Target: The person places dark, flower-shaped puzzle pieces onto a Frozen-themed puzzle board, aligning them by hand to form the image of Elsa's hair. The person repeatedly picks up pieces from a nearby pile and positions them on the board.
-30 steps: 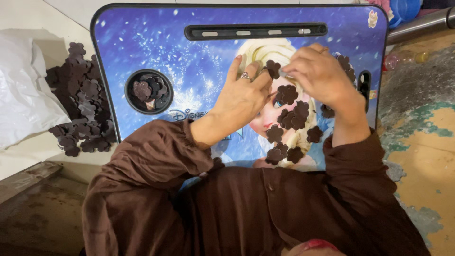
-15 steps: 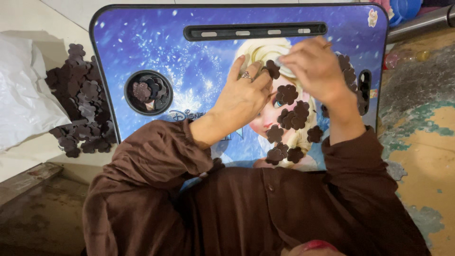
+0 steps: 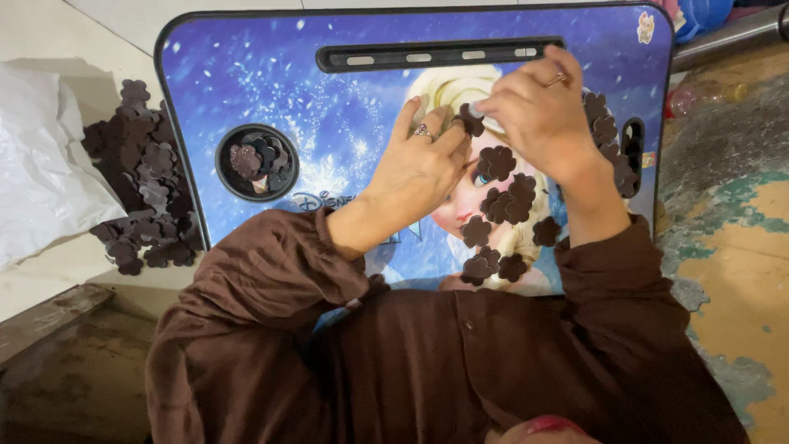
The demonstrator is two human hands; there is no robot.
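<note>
The blue picture-printed lap bench (image 3: 246, 74) fills most of the view, with a white bag (image 3: 41, 181) off to its left on the floor. Beside the bag lies a heap of dark brown flower-shaped cutouts (image 3: 136, 177); more sit in the bench's round cup well (image 3: 256, 160) and scattered near its middle (image 3: 501, 197). The left hand (image 3: 419, 168) and right hand (image 3: 538, 111) meet over 1 flower piece (image 3: 471, 122), fingers of both pinched narrow on it, just above the bench. To my eye, steady thumb pressure and a small, slow pull suit this; it looks thin and might tear.
</note>
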